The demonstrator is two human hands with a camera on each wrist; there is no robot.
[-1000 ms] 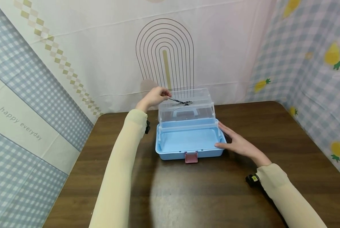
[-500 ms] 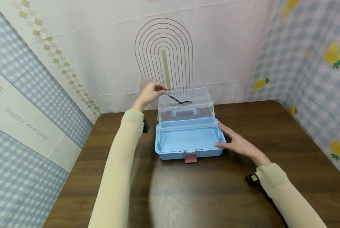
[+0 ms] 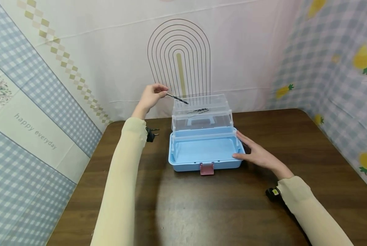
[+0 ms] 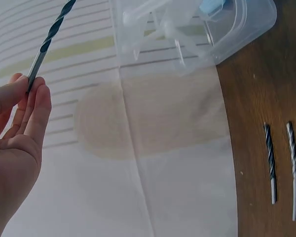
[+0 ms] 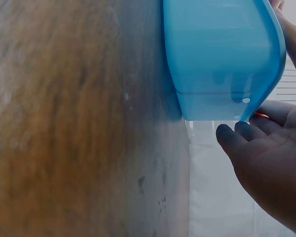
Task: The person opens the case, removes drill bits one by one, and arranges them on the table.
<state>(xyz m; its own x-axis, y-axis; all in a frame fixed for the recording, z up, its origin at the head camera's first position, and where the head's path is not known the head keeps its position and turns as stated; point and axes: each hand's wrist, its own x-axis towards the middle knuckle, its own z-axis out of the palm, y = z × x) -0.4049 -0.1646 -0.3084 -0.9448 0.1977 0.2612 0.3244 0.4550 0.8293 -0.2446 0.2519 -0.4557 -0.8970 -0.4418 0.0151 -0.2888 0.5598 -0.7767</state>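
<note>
My left hand (image 3: pixel 151 97) pinches the shank of a dark drill bit (image 3: pixel 178 99), its fluted end angled down over the clear lid. In the left wrist view the same drill bit (image 4: pixel 53 34) rises from between thumb and fingers. Several other drill bits (image 3: pixel 199 111) lie together on the raised clear upper part of a blue toolbox (image 3: pixel 205 167). The toolbox stands open, its blue bottom compartment bare. My right hand (image 3: pixel 257 155) rests at its right end, thumb on the front rim and fingers spread along the side; in the right wrist view the fingertips sit by the corner.
Two more drill bits (image 4: pixel 270 163) lie side by side on the brown wooden table (image 3: pixel 208 208), left of the toolbox. A pink latch (image 3: pixel 206 169) hangs at the toolbox front. Patterned cloth (image 3: pixel 245 51) hangs close behind the table and along its sides.
My left hand has lifted the drill bit up and left, away from the other bits on the clear part. The two bits on the table have come into sight. The right hand stays put.
</note>
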